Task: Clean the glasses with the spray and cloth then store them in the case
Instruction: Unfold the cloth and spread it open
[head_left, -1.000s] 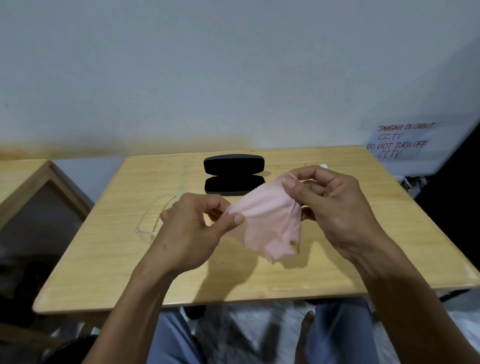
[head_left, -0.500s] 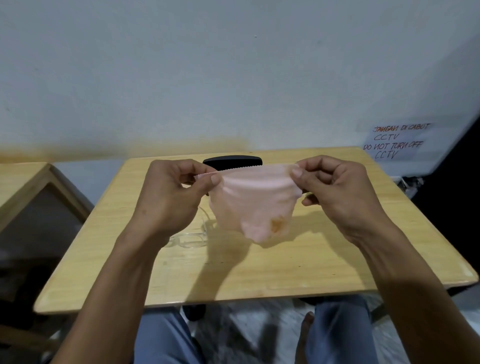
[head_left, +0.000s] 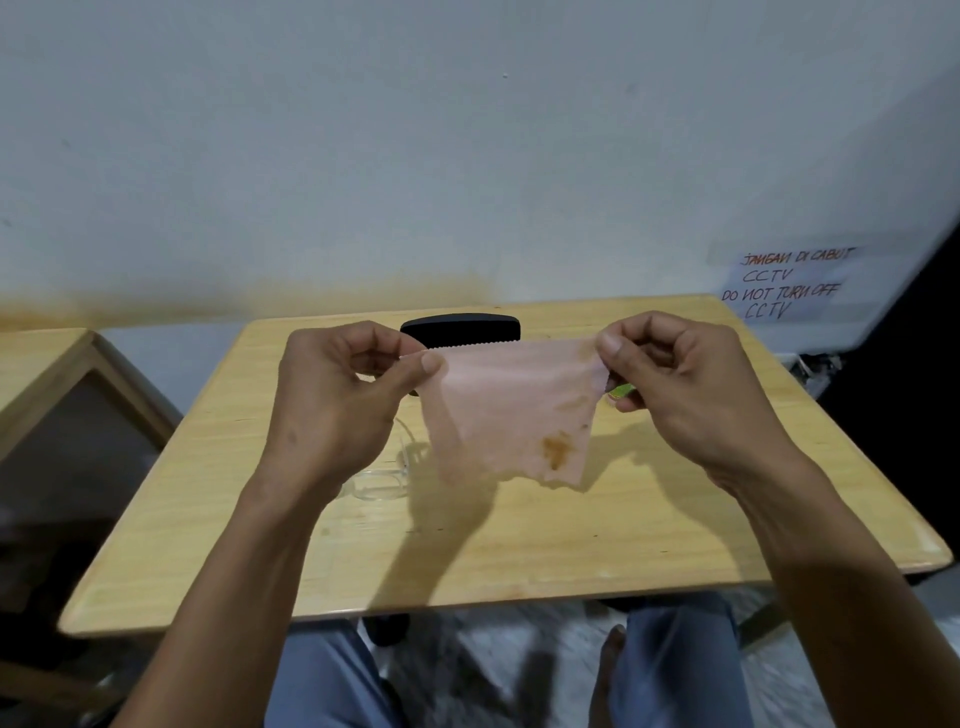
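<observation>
A thin pink cloth (head_left: 511, 410) with a brown stain hangs stretched between my hands above the wooden table (head_left: 519, 545). My left hand (head_left: 343, 400) pinches its upper left corner and my right hand (head_left: 685, 384) pinches its upper right corner. The clear glasses (head_left: 382, 480) lie on the table below my left hand, partly hidden by it. The black case (head_left: 462, 328) sits at the far edge, mostly hidden behind the cloth. A small green thing (head_left: 621, 391), maybe the spray, peeks out under my right hand.
A second wooden table (head_left: 47, 364) stands at the left. A handwritten paper notice (head_left: 784, 286) hangs on the white wall at the right. My knees show below the table's near edge.
Both hands rose and moved apart, pulling the bunched cloth out flat between them. The cloth now covers most of the case.
</observation>
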